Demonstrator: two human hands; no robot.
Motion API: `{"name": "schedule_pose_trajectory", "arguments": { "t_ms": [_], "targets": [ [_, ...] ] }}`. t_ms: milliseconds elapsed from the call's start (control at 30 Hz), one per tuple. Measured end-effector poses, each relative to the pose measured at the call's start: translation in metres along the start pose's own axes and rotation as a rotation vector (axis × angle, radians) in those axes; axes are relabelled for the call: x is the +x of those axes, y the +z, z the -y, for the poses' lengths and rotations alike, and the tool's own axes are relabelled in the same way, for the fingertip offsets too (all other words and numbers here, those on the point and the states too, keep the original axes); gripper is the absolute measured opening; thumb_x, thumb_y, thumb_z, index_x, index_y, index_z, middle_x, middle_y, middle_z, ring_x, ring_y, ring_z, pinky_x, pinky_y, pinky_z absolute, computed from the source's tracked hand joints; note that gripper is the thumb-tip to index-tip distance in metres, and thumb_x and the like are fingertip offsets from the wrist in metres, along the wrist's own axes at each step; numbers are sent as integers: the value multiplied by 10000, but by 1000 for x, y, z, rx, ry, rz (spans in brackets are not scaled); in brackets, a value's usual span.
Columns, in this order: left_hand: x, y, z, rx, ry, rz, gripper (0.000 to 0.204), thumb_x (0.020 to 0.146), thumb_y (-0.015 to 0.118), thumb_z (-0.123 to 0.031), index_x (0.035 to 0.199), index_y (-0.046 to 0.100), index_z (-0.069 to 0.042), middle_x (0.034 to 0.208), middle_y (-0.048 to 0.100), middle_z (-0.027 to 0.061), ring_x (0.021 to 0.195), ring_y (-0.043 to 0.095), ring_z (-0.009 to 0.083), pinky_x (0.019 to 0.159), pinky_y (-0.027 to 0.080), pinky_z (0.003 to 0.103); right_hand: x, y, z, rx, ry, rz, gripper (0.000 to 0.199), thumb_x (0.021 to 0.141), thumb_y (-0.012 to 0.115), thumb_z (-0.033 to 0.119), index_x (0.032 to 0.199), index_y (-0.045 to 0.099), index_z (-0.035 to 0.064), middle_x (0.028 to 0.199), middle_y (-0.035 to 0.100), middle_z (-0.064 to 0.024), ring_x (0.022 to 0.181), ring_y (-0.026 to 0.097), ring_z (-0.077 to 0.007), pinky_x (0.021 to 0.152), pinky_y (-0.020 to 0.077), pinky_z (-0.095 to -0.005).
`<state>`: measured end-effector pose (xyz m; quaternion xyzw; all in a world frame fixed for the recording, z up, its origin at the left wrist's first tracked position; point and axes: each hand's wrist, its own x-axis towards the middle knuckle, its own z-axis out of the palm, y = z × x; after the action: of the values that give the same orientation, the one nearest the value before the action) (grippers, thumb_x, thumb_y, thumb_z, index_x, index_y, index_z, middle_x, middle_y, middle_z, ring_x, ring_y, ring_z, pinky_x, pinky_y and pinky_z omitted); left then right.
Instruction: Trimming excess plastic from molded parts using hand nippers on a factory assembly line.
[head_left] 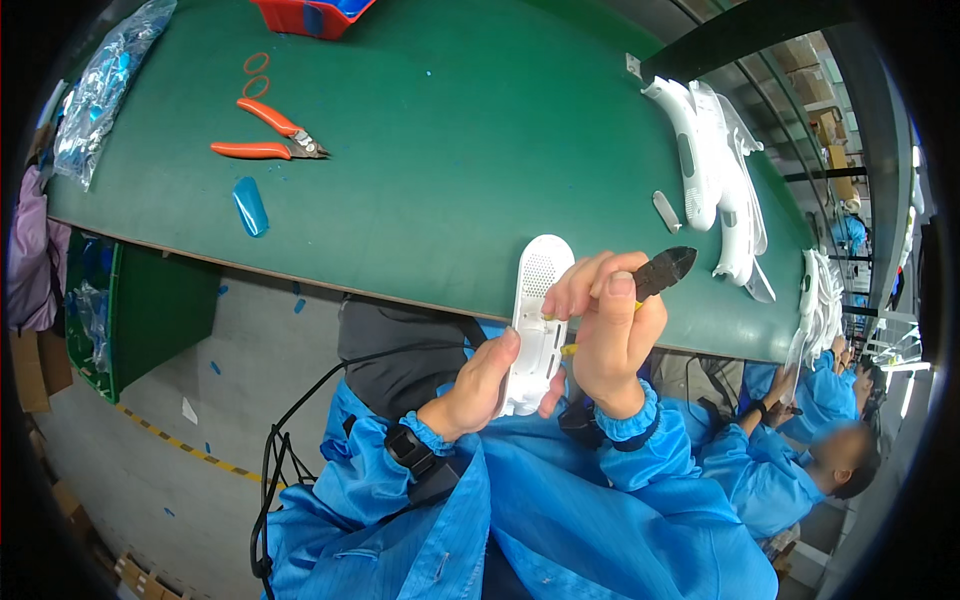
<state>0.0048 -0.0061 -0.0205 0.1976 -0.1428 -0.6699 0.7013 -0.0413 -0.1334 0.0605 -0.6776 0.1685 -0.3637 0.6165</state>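
Observation:
My left hand (472, 390) grips a long white plastic housing (540, 330) by its side, just off the table's near edge. One end is rounded and full of small holes; slots and ribs run along the middle. Pliers with dark jaws (666, 271) and yellow handles are tucked in my right hand (612, 335), the jaws pointing away from the housing. Fingertips of that hand touch the housing's face at its middle, and they hide most of the handles.
On the green table (430, 160) lie orange-handled cutters (270, 135), red rubber rings (256, 76), a blue piece (250, 207) and a small white oval piece (665, 211). White housings (715, 165) are stacked at right. A red bin (312, 18) stands far off; a co-worker (775, 470) sits right.

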Motion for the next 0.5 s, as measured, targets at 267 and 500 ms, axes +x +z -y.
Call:
{"name": "schedule_pose_trajectory", "arguments": {
  "t_ms": [267, 500],
  "targets": [
    [-1, 2, -6, 27, -31, -7, 733, 984, 262, -652, 1159, 529, 8, 897, 638, 123, 728, 641, 202, 657, 511, 298, 0, -1, -1, 48, 24, -27, 220, 1039, 410, 186, 922, 433, 2, 696, 522, -111, 612, 523, -173, 595, 497, -341],
    [-2, 1, -6, -33, -21, 1, 649, 1043, 243, -521, 1077, 588, 28, 903, 643, 104, 747, 621, 174, 700, 504, 298, 0, -2, -1, 129, 60, -71, 263, 1040, 424, 238, 908, 420, 10, 694, 489, -109, 612, 504, -179, 595, 505, -359]
  ]
}}
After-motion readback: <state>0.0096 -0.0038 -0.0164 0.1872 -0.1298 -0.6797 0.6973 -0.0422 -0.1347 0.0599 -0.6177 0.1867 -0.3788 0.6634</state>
